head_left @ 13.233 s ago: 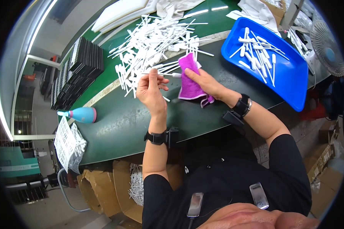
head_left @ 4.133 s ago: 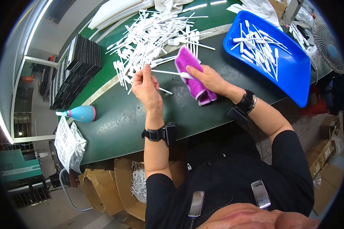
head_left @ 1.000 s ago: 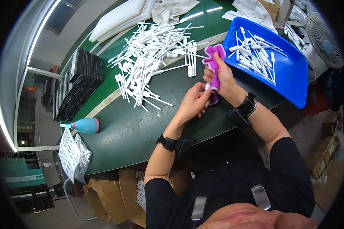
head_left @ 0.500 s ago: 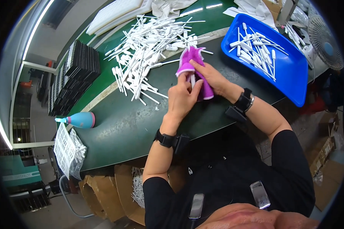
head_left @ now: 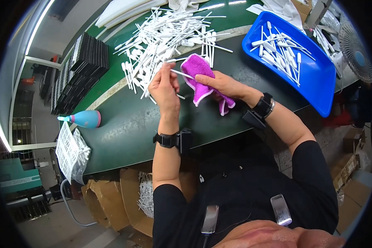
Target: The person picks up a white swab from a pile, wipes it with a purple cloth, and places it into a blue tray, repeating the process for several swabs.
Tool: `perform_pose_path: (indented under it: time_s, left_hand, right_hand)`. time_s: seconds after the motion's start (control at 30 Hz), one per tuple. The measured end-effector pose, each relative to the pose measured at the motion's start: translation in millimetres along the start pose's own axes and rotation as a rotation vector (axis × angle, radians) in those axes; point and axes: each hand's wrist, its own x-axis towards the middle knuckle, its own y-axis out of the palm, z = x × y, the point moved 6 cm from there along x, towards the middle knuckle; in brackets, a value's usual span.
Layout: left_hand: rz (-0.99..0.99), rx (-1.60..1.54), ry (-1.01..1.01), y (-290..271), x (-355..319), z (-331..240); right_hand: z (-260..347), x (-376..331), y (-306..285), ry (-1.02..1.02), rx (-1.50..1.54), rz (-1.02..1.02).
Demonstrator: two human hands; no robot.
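Now the left hand (head_left: 165,89) has drawn back from the purple cloth (head_left: 198,68), so a white stick (head_left: 181,74) shows between them, over the counter (head_left: 128,134). The left grip pinches one end; the right hand (head_left: 224,84) clasps the cloth, apparently around the other.

Left hand (head_left: 165,86) raised, thumb and forefinger closed in a pinch, the other fingers curled in toward the right! Below it, the left forearm (head_left: 166,161) runs almost straight from near to far. Across to the right hand (head_left: 224,84): thumb stretched out leftward, pressing down, most fingers hidden underneath! The right forearm (head_left: 287,124) slants in from near right, elbow bent, and the two hands sit close but apart.
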Motion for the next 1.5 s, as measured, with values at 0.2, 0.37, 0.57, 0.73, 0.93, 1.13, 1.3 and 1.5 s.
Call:
perform_pose_path:
  time_s: [0.2, 0.37, 0.57, 0.73, 0.93, 1.13, 1.3, 1.5]
  left_hand:
    - [-0.223, 0.182, 0.222, 20, -20, -14]
    - [0.212, 0.769, 0.971, 96, -75, -40]
    - [0.510, 0.992, 1.458, 148, -100, -64]
    - [0.671, 1.128, 1.277, 224, -75, -24]
    - [0.427, 1.185, 0.918, 158, -32, -19]
    - [-0.007, 1.750, 0.517, -13, 55, -26]
    - [0.097, 1.735, 0.553, -40, 69, -16]
    - [0.034, 1.605, 0.473, -3, 38, -43]
  right_hand:
    - [9, -8, -29, -0.357, 0.015, -0.391]
    - [10, -11, -37, -0.273, 0.555, -0.374]
    - [2, -3, -41, -0.375, 0.380, -0.121]
    - [29, -46, -20, -0.774, -0.709, -0.329]
    - [-1, -16, -48, -0.703, 0.287, -0.404]
    - [-11, 5, -19, 0.047, 0.687, -0.060]
    - [-13, 7, -23, 0.037, 0.651, -0.072]
    - [-12, 6, -35, 0.018, 0.664, -0.106]
